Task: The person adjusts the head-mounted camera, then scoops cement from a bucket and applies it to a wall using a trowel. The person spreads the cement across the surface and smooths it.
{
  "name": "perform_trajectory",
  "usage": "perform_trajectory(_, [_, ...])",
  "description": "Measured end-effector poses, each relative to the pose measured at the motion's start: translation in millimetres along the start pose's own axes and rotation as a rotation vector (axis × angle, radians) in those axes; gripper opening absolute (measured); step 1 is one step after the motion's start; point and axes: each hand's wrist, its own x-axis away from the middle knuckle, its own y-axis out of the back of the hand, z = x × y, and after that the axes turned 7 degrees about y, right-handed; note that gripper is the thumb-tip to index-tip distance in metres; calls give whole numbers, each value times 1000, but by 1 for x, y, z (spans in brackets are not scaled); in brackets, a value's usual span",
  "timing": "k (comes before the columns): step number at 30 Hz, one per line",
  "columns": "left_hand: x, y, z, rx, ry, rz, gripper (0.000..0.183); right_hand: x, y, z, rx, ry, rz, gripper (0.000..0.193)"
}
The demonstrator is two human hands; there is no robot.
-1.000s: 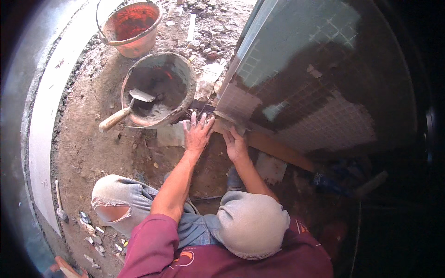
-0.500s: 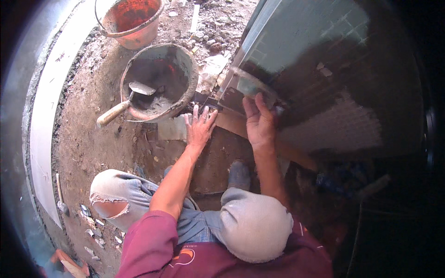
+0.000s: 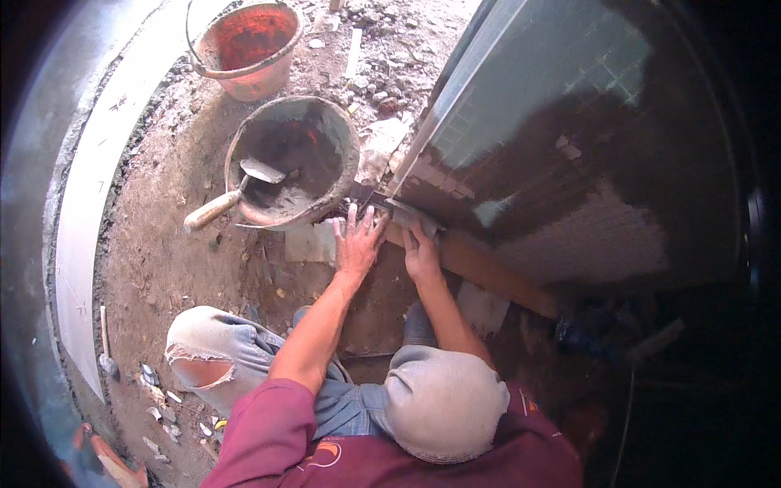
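Observation:
My left hand [image 3: 356, 248] has its fingers spread at the foot of the wall, beside a dark flat piece [image 3: 370, 197] at the wall's corner. Just to its right, my right hand [image 3: 422, 252] holds a narrow grey strip [image 3: 415, 216], perhaps cut tile, low against the wall [image 3: 504, 154]. Its thumb and the far side of the strip are hard to make out. Beneath the strip, a long brown board [image 3: 488, 272] runs along the wall's base. A trowel [image 3: 213, 211] with a wooden handle rests across the rim of a mortar bucket [image 3: 346, 175] beyond my left hand.
An orange bucket [image 3: 259, 80] with a raised handle stands farther back. Rubble [image 3: 382, 89] lies beside the wall. A hammer [image 3: 106, 358] and broken shards [image 3: 163, 415] lie at left, near a long pale strip [image 3: 77, 244]. My knees [image 3: 443, 398] are close below my hands.
My right hand has come down and left with the grey strip, from in front of the wall to its base. My left hand stays near the corner with its fingers spread.

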Motion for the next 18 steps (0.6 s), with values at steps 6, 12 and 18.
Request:
perform_trajectory(6, [2,2,-2,57,11,-51,55,32,-31,55,-106,73,259,51])
perform_trajectory(12, [-1,0,-2,46,10,-39,59,27,3,35,-18,-5,141,51])
perform_trajectory(18, [0,1,-1,21,-3,-8,60,-13,34,-14,-20,-27,14,42])
